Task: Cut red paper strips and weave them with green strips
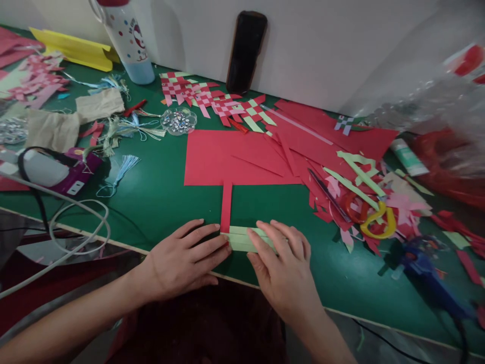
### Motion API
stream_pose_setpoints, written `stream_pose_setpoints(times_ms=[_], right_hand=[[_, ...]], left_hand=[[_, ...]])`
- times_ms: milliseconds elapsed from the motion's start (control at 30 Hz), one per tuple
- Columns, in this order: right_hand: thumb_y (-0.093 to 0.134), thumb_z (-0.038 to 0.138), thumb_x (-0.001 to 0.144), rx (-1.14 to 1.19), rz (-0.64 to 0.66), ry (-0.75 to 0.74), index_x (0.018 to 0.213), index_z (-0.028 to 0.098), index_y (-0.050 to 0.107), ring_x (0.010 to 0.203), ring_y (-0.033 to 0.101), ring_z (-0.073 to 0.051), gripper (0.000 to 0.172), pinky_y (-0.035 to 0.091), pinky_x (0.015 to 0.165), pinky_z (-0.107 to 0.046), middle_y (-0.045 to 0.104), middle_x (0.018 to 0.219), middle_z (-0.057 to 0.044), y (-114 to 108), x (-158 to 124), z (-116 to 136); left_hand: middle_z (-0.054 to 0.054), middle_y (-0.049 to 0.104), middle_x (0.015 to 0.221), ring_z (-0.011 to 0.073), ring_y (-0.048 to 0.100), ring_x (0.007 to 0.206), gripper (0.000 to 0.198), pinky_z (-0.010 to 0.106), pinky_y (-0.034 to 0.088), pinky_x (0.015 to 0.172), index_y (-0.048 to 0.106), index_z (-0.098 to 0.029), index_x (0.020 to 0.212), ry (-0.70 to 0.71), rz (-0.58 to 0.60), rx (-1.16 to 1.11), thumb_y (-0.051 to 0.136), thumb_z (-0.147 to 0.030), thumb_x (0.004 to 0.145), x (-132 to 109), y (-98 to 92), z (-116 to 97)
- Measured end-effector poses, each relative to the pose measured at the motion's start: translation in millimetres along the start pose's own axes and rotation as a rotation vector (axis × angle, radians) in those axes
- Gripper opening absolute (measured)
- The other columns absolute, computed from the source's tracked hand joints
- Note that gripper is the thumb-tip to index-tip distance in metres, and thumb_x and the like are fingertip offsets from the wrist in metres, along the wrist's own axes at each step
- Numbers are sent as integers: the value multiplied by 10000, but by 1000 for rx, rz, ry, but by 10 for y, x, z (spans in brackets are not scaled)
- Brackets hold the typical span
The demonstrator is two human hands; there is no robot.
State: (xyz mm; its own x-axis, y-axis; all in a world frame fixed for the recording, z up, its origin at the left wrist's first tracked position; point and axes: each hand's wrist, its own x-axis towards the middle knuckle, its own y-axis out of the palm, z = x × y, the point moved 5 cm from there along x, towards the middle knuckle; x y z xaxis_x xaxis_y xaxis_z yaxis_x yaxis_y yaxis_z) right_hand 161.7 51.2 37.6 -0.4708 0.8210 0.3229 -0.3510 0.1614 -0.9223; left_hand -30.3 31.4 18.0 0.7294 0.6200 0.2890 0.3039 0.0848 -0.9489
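Pale green paper strips point(242, 242) lie side by side near the table's front edge. A red paper strip point(226, 207) runs away from me, its near end meeting the green strips' left end and its far end at a red paper sheet point(212, 156). My left hand point(185, 255) lies flat with fingers stretched, its fingertips on the join of red and green. Over the right part of the green strips rests my right hand point(284, 263), fingers extended and slightly spread, covering their right ends. Neither hand visibly grips anything.
Scissors with a yellow handle point(379, 222) lie among paper scraps at right, near a blue glue gun point(435, 278). Woven paper fish point(212, 96), a dish of beads point(179, 121) and a phone point(247, 50) stand along the back. A bottle point(131, 45) and cables point(79, 247) are at left.
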Motion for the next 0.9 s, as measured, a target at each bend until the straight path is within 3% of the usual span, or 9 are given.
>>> stream_pose_setpoints(times_ms=[233,333,600,900], right_hand=[[551,324,968,69,-3,-22,1168,245,682,1221,513,-283,252,289,1102,-510,686,1248,-49,80,-28,168],[549,321,968,75,-5,-13,1150,252,689,1228,511,-281,240,281,1110,-516,688,1242,-48,80,-16,146],[535,297,976,75,-13,-4,1126,225,693,1214,512,-286,230,316,1081,-516,683,1235,-76,39,-44,89],[503,299,990,44,35,-56,1170,223,681,1224,510,-277,264,329,1062,-489,679,1260,-67,109,255,141]], left_hand=[[98,576,1261,286,499,1289,507,477,412,1123,579,-255,1325,-56,14,10,631,-522,898,16,-33,12],[81,585,1191,291,506,1252,495,489,416,1119,596,-261,1300,-64,-2,12,636,-533,889,28,-48,13],[75,588,1248,277,483,1264,474,491,361,1149,577,-256,1327,-52,-5,9,566,-526,938,19,-30,6],[85,594,1234,275,499,1246,475,483,394,1122,585,-251,1324,-56,-18,24,566,-525,936,34,-48,3]])
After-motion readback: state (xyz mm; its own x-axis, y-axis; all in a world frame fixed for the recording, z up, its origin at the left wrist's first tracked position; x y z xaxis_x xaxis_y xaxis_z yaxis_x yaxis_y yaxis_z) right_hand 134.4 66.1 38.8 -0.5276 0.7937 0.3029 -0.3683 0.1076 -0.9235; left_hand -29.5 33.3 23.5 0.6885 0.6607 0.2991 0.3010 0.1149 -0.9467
